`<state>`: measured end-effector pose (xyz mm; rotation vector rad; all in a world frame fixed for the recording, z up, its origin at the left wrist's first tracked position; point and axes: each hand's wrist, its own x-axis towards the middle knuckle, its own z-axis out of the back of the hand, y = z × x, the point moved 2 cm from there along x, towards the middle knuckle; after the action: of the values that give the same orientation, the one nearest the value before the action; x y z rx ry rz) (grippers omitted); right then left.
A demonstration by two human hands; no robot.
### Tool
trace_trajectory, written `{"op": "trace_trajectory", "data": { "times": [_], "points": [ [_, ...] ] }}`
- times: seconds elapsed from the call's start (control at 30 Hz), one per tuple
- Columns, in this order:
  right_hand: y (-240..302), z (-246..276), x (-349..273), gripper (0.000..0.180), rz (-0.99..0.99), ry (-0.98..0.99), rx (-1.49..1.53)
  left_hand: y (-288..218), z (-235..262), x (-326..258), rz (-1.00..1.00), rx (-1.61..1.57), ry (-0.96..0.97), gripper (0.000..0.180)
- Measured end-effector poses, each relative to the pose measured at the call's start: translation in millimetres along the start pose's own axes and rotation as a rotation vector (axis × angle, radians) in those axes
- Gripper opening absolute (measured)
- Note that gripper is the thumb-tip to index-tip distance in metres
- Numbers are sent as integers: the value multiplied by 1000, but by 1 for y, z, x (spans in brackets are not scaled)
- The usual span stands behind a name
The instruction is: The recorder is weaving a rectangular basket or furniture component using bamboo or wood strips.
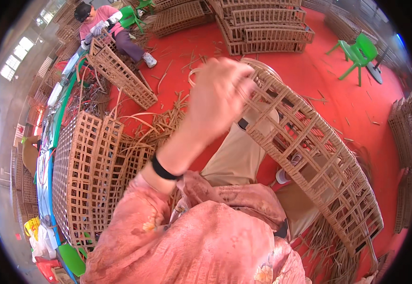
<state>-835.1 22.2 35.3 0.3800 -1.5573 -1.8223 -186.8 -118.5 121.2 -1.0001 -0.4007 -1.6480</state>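
The person's left hand (217, 97) is raised in front of the camera, its back toward the lens, with the fingers curled down onto the top edge of a woven rattan lattice panel (319, 156). It appears closed around a strand or a bar at that edge, though the fingertips are hidden behind the knuckles, so exactly what it pinches cannot be told. A thin loop of rattan strip (194, 75) shows just left of the hand. The right hand is not in view; a pink patterned sleeve (201, 236) fills the lower middle.

The panel curves across the person's lap, over the beige trousers (236, 156), resting there so that its upper edge comes within easy reach. On the red floor (319, 80) to the left lies a stack of finished lattice frames (87, 170) amid loose rattan offcuts (163, 123). More frames are piled at the far edge (262, 26), near a green plastic chair (357, 54). A second person (111, 28) sits at the far left with another panel.
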Motion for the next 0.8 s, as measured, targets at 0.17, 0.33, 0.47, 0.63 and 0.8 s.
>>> {"op": "trace_trajectory", "data": {
  "times": [0.17, 0.33, 0.47, 0.63, 0.8],
  "points": [
    [-5, 11, -6, 54, -14, -17, 1, 76, 11, 26, 343, -207, 451, 27],
    [-8, 20, -5, 55, 16, 3, 28, 121, 7, -7, 477, -691, 410, 34],
    [-31, 29, 1, 56, 26, 57, 129, 109, 7, -22, 580, -847, 315, 39],
    [-42, 35, -20, 57, 37, 100, 222, 106, 0, -38, 644, -1096, 109, 37],
    [7, 7, -50, 53, 273, 185, 8, 109, -42, -43, 639, -1445, 63, 32]
  ]
}}
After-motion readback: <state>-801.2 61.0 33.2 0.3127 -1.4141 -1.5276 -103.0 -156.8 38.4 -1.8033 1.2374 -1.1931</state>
